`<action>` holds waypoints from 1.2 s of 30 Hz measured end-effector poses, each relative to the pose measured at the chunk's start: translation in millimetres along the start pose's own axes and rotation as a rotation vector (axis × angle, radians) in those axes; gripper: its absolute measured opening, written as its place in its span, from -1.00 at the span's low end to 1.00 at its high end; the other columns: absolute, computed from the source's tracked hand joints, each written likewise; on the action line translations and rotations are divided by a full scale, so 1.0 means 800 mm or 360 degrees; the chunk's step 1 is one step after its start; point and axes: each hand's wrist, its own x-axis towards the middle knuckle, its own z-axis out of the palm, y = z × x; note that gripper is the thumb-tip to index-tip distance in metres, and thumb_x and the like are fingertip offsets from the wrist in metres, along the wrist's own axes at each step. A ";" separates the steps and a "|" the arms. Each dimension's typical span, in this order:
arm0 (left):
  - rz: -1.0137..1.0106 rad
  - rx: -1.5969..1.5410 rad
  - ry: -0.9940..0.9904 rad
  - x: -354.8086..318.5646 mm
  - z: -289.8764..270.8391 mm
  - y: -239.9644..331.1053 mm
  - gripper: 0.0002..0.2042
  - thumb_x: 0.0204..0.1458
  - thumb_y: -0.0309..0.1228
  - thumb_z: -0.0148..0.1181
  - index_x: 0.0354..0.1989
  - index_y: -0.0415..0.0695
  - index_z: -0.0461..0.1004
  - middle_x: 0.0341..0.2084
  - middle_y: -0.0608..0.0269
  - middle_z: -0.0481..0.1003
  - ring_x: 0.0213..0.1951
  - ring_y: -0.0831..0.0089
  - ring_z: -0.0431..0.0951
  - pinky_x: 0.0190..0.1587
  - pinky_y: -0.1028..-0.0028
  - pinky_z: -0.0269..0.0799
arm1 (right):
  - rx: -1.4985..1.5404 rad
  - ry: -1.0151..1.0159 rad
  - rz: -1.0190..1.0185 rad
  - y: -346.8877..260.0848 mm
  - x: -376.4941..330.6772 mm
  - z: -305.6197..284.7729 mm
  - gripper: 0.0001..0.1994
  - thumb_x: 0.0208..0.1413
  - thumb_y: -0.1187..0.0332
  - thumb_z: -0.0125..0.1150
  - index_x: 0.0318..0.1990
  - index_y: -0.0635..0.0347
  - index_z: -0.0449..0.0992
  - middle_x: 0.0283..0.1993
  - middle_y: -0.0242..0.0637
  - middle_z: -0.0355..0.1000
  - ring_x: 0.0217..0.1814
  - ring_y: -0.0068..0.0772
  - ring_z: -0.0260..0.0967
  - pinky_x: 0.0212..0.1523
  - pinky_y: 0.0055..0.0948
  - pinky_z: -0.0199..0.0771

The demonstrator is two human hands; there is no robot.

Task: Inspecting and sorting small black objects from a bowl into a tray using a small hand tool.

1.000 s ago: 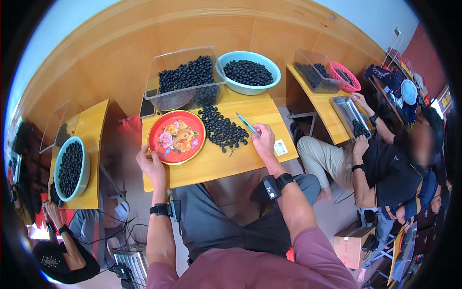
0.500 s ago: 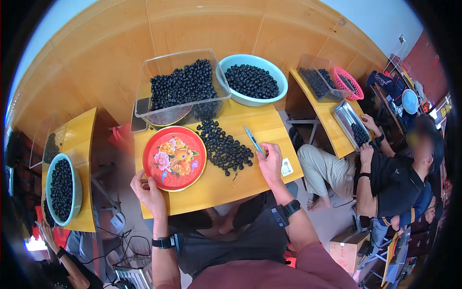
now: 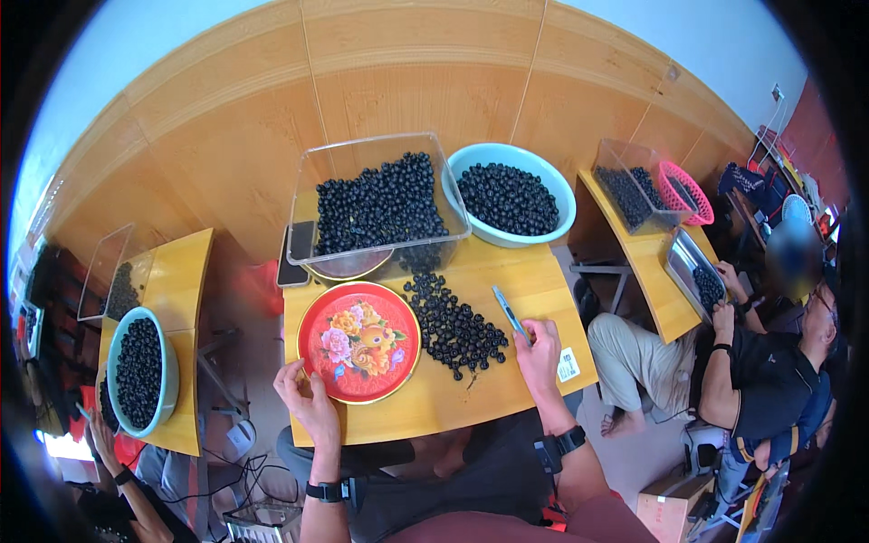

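Note:
A round red tray (image 3: 356, 384) with a gold rim and painted flowers lies at the left of my yellow table. My left hand (image 3: 310, 407) is at its near left rim, thumb and fingers closed on the edge. To the right of the tray spreads a loose pile of dark, round berry-like fruits (image 3: 448, 330), with a small stem at its near end. My right hand (image 3: 540, 357) grips a slim light-blue pen-like tool (image 3: 507, 309), its tip pointing away from me. The tool's exact kind is unclear. The tool is apart from the pile.
Behind the tray, a clear plastic bin (image 3: 380, 204) of the dark fruits rests partly over a round tin. A light-blue basin (image 3: 566, 204) of more fruits stands beside it. A phone (image 3: 297, 253) lies left. Co-workers sit at side tables; one handles a metal tray (image 3: 685, 271).
The view has shifted, so the table and its things sit lower and further right in the picture. Both hands keep nearly the same places at the tray and beside the pile.

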 end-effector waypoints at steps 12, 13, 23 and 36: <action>0.0552 0.0025 -0.0325 -0.053 0.033 0.065 -0.80 0.09 -0.59 0.36 -0.11 -0.19 0.58 -0.38 0.21 0.52 -0.37 0.35 0.49 -0.28 0.40 0.42 | 0.0091 0.0044 -0.0070 -0.001 0.011 0.009 -0.80 0.01 0.52 0.38 -0.18 0.26 0.55 -0.21 -0.05 0.40 -0.07 0.09 0.38 -0.03 -0.04 0.39; 0.0699 0.0105 -0.0579 -0.066 0.046 0.093 -0.81 0.08 -0.55 0.38 -0.13 -0.21 0.59 -0.38 0.14 0.53 -0.35 0.29 0.53 -0.26 0.35 0.45 | 0.0114 0.0065 -0.0094 0.000 0.010 0.008 -0.79 0.00 0.53 0.38 -0.18 0.25 0.55 -0.20 -0.05 0.39 -0.06 0.09 0.38 -0.03 -0.04 0.39; 0.0556 0.0581 -0.0780 -0.114 0.131 0.112 -0.62 0.00 -0.21 0.53 -0.24 -0.23 0.50 -0.47 0.14 0.45 -0.41 0.21 0.52 -0.32 0.22 0.45 | 0.0151 0.0098 -0.0153 -0.003 -0.001 0.004 -0.78 -0.01 0.53 0.39 -0.19 0.26 0.54 -0.20 -0.05 0.38 -0.06 0.10 0.37 -0.02 -0.04 0.39; 0.0311 -0.0104 -0.0922 -0.118 0.120 0.098 -0.80 0.07 -0.52 0.41 -0.12 -0.19 0.63 -0.39 0.21 0.57 -0.42 0.48 0.58 -0.31 0.45 0.50 | -0.0219 0.0002 -0.0178 -0.017 0.016 0.012 -0.83 -0.02 0.40 0.43 -0.29 0.15 0.55 -0.26 -0.17 0.41 -0.10 -0.01 0.42 -0.09 -0.07 0.47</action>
